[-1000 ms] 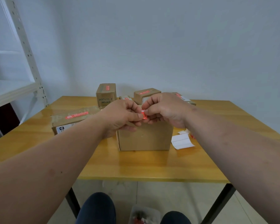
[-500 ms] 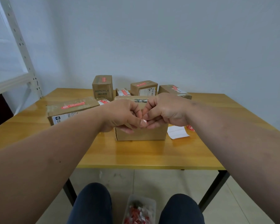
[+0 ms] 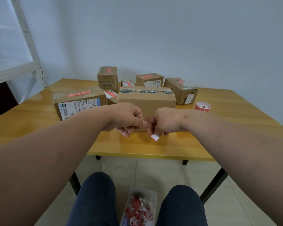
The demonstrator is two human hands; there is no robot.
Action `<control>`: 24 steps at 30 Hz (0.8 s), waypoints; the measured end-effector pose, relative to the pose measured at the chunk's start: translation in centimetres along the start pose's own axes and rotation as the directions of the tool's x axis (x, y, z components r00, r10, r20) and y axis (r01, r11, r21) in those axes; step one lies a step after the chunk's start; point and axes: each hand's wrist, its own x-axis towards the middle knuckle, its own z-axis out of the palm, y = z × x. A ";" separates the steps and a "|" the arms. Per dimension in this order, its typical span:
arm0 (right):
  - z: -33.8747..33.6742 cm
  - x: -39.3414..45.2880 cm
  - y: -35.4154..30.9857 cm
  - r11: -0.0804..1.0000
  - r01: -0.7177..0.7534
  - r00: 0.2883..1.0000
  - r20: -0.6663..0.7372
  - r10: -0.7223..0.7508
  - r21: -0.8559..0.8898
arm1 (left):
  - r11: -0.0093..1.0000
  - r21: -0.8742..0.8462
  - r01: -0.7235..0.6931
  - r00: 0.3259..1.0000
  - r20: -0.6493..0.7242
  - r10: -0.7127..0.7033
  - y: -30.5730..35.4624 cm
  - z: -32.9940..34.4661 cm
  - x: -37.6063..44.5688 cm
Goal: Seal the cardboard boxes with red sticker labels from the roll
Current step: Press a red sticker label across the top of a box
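Boxes far on table [image 3: 219, 121] mostly done: red labels visible on far-left box [image 3: 79, 101], tall box [image 3: 107, 77], far-right box [image 3: 180, 90]. Near centre box [image 3: 146, 101] shows tape, no red label: judged next. Right hand [image 3: 166, 121] curled, pinching peeled label [image 3: 155, 137]. Left hand [image 3: 126, 119] curled; contents cannot tell. Roll [image 3: 202, 106] right, beside boxes.

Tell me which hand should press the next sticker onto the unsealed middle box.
Probably the right hand: it pinches a peeled sticker just in front of the middle box, whose taped top shows no red label. The left hand seems to hold only a thin strip.
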 end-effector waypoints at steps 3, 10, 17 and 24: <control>0.4 0.2 0.3 0.999 -0.038 0.999 0.018 0.037 0.007 | 0.999 0.030 0.023 1.000 0.018 -0.024 -0.1 0.3 0.2; 1.7 0.8 0.4 0.994 -0.099 0.989 0.118 0.094 0.041 | 0.996 0.071 0.058 0.996 0.057 -0.062 -0.4 0.9 0.4; 2.0 1.4 0.7 0.990 -0.134 0.978 0.164 0.126 0.044 | 0.990 0.127 0.066 0.993 0.084 -0.077 -0.5 1.0 0.4; 2.0 1.7 1.0 0.988 -0.148 0.973 0.182 0.140 0.034 | 0.987 0.144 0.072 0.992 0.092 -0.086 -0.7 1.1 0.5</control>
